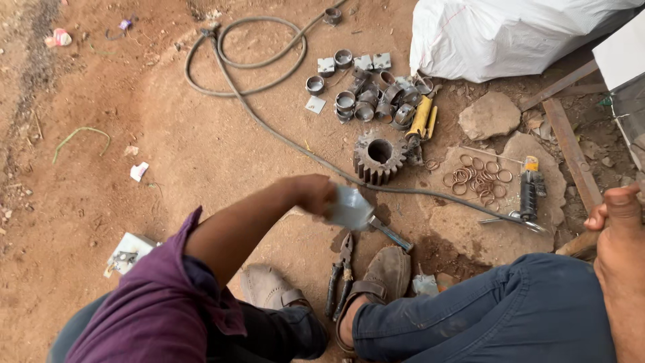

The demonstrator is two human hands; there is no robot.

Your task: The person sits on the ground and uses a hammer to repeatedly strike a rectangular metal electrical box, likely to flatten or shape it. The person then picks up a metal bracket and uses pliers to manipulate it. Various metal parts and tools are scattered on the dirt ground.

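Note:
My left hand [314,193], at the end of a purple-sleeved arm, is closed on a blurred shiny metal piece [350,207] just above the dirt ground. A thin metal rod [392,234] sticks out below that piece. At the right edge my right hand [619,218] wraps around a wooden handle [576,245]; what the handle belongs to is hidden. Dark pliers [340,272] lie between my two sandalled feet. A rusty toothed gear [378,158] stands just beyond my left hand.
Several short metal tube sections [375,101] are heaped behind the gear, beside a yellow tool [422,119]. Wire rings [477,178] and a black clamp tool [530,192] rest on a flat stone [470,228]. A grey cable [245,74] loops across the ground. A white sack [510,33] sits at the top right.

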